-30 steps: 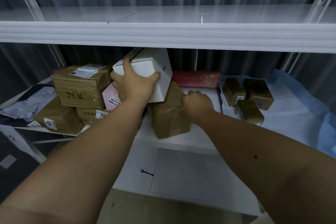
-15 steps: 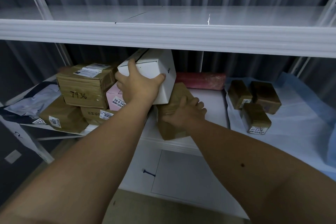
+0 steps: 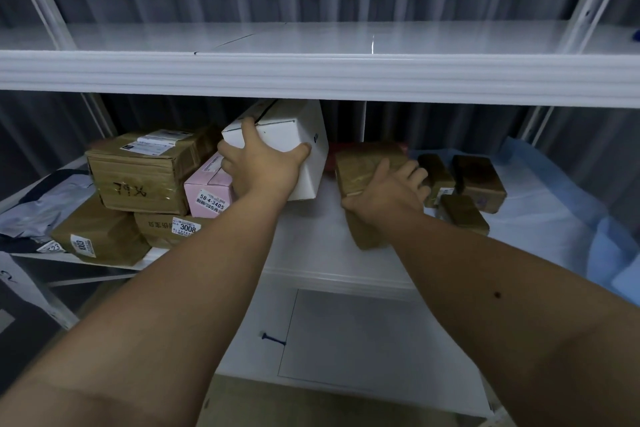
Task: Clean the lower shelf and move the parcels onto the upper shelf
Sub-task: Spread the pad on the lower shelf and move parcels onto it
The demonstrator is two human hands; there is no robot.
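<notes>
Single head cam (wide-angle), close in, facing forward and slightly down at lower shelf (image 3: 311,253), upper shelf (image 3: 311,76) near eye level.

1. The left hand (image 3: 258,166) grips a white box (image 3: 294,135), tilted, above the lower shelf (image 3: 311,253).
2. The right hand (image 3: 384,192) holds a brown taped parcel (image 3: 367,163), fingers (image 3: 412,172) curled over its top.
3. At left, brown cartons (image 3: 138,180) and a pink box (image 3: 209,189) are stacked together.
4. At right, three small brown parcels (image 3: 478,180) lie on blue sheeting (image 3: 554,211).
5. The upper shelf (image 3: 311,73) spans the view above.
</notes>
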